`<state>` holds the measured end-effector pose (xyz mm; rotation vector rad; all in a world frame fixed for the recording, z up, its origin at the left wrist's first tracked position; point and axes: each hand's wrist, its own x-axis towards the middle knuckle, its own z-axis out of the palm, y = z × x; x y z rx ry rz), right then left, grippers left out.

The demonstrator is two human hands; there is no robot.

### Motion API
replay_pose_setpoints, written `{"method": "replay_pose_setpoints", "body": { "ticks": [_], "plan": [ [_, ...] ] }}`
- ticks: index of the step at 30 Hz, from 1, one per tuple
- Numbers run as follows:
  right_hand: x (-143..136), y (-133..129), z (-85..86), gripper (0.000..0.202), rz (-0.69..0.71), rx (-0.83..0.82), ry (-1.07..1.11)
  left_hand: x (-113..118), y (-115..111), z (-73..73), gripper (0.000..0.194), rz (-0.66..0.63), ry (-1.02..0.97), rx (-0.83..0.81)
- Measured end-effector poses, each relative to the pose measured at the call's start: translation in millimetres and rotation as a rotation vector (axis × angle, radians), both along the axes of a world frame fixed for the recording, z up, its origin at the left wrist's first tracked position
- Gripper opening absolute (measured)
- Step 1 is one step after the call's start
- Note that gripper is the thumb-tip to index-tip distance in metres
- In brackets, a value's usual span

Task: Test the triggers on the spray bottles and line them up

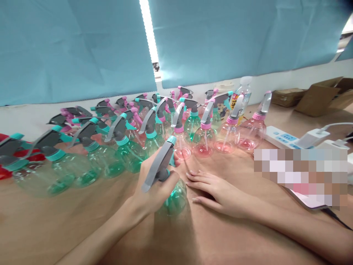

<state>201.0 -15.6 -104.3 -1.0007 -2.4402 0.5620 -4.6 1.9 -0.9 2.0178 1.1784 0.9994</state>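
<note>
Your left hand: wrapped round one green spray bottle, spray head on. Your right hand: empty, flat on desk, beside it. Beyond both hands: other bottles, headed, seemingly finished; held one apparently nearly so.

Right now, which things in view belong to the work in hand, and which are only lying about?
Likely part of the work:
- green spray bottle, held at its neck by the left hand
- other green bottles and pink bottles, standing behind

Seemingly just lying about:
- drink bottle
- power strip with white plug
- cardboard box
</note>
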Motion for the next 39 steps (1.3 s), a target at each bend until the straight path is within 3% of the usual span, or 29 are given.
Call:
{"method": "replay_pose_setpoints", "body": {
  "ticks": [3, 8, 11, 20, 26, 32, 39],
  "plan": [
    [-1, 0, 0.8, 0.049, -0.007, -0.006, -0.001, -1, 3, 0.4, 0.011, -0.03, 0.009, -0.013],
    [-1, 0, -1.4, 0.049, -0.003, -0.003, 0.018, -4, 9, -4.2, 0.04, -0.095, -0.01, 0.006],
    [-1, 1, -2.2, 0.049, -0.005, -0.002, 0.02, -5, 10, -8.2, 0.046, -0.074, -0.003, 0.015],
    [0, 1, -2.9, 0.049, 0.007, 0.005, 0.029, -4, 9, -13.8, 0.038, -0.045, -0.007, 0.069],
    [0, 2, -4.8, 0.05, 0.002, 0.004, 0.017, -4, 9, -15.0, 0.016, -0.02, -0.016, 0.098],
    [0, 2, -4.8, 0.049, 0.011, 0.003, 0.034, -3, 8, -13.7, 0.044, -0.009, 0.001, 0.071],
    [0, 2, -4.9, 0.05, 0.005, 0.0, 0.021, -1, 7, -11.1, 0.051, -0.088, -0.104, 0.074]
  ]
}}
